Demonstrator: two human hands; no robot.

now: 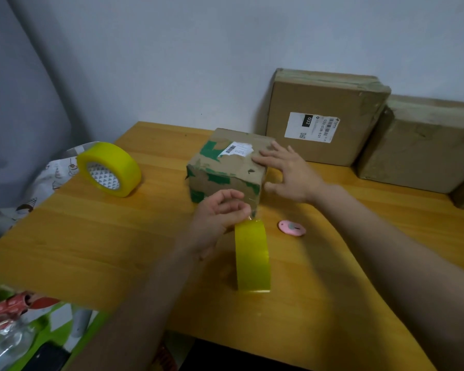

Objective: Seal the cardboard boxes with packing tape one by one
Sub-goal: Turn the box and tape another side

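- A small, worn brown cardboard box (227, 167) with green tape scraps and a white barcode label sits near the middle of a yellow wooden counter (91, 236).
- The right hand (289, 174) lies with fingers straight and spread, palm on the box's top right edge, gripping nothing, steadying the box.
- The left hand (220, 215) is curled just in front of the box, thumb and fingertips pinching what seems to be the free end of clear tape at the box's near lower corner.
- A roll of yellow-tinted packing tape (252, 257) stands on edge on the counter, just beside that hand and nearer the viewer.
- A second, identical yellow tape roll (110, 168) rests well apart to the left.
- A small pink oval cutter (292, 227) lies near the box, to its right front.
- Two bigger brown cardboard boxes (324, 116) (423, 143) stand at the back right against the wall.
- To do this step well, I judge the right hand should keep the box pinned while the left presses the tape end flat on the front face, then draws the strip straight up over the top seam, smoothing out wrinkles before cutting.
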